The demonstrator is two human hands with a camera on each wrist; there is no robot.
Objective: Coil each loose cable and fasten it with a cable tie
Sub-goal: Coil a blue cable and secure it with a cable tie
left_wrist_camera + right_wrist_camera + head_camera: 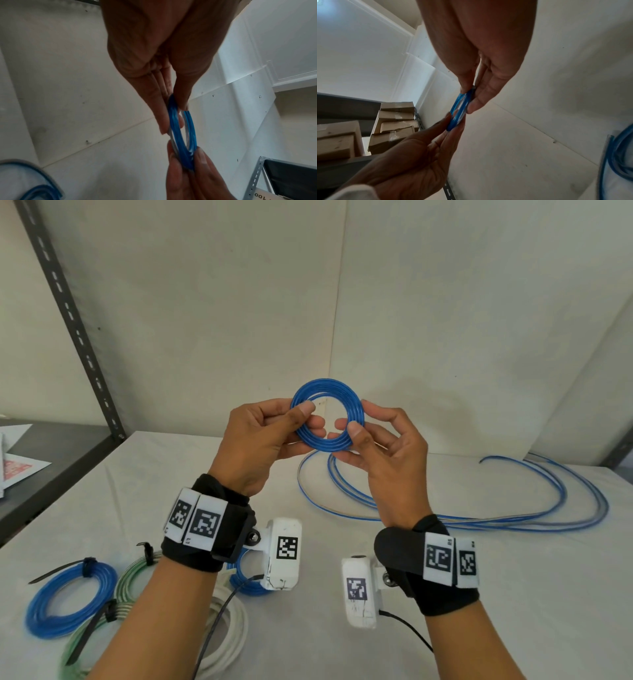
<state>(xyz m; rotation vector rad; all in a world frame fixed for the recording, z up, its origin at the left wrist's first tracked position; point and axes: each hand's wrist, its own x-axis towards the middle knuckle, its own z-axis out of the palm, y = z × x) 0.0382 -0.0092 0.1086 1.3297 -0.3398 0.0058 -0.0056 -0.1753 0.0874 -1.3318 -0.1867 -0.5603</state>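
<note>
A small blue cable coil (326,392) is held upright above the table, between both hands. My left hand (274,426) pinches its left side with thumb in front and fingers behind. My right hand (373,436) pinches its right side the same way. The rest of this blue cable (513,520) trails down from the coil and lies in long loose loops on the right of the table. In the left wrist view the coil (181,132) shows edge-on between the fingers of both hands. In the right wrist view the coil (458,113) is mostly hidden by fingers.
Tied coils lie at the front left: a blue coil (68,601) with a black cable tie (87,566), a green-white coil (128,580), a white coil (233,628), and another blue coil (246,583) under my left wrist. A metal shelf upright (68,309) stands at left.
</note>
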